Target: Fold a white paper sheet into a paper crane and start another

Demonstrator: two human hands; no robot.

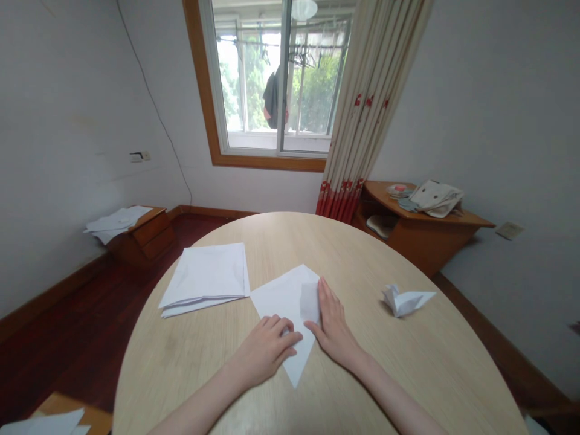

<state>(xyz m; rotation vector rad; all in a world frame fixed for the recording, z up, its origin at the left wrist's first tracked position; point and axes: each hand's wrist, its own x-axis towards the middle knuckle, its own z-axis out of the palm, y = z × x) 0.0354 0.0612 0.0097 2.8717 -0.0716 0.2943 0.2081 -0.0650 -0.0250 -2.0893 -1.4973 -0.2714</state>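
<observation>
A white sheet of paper (281, 289) lies turned cornerwise on the round table, with a small flap folded inward at its right side. On its lower left edge rests my left hand (270, 347), fingers bent and closed against the paper. My right hand (334, 326) lies along the right edge beside the folded flap (309, 302). Its fingers are stretched out flat, and the thumb is spread onto the sheet. Left of my hands is a stack of white paper (211, 272). Off to the right stands a folded paper figure (405, 300) with a pointed end.
The round wooden table (362, 260) has a curved far edge. Beyond it are a window (276, 78), a long curtain (362, 109) and a corner cabinet (426, 232) with a cloth bag (437, 198). More papers (120, 219) lie on a low drawer unit (151, 235) at left.
</observation>
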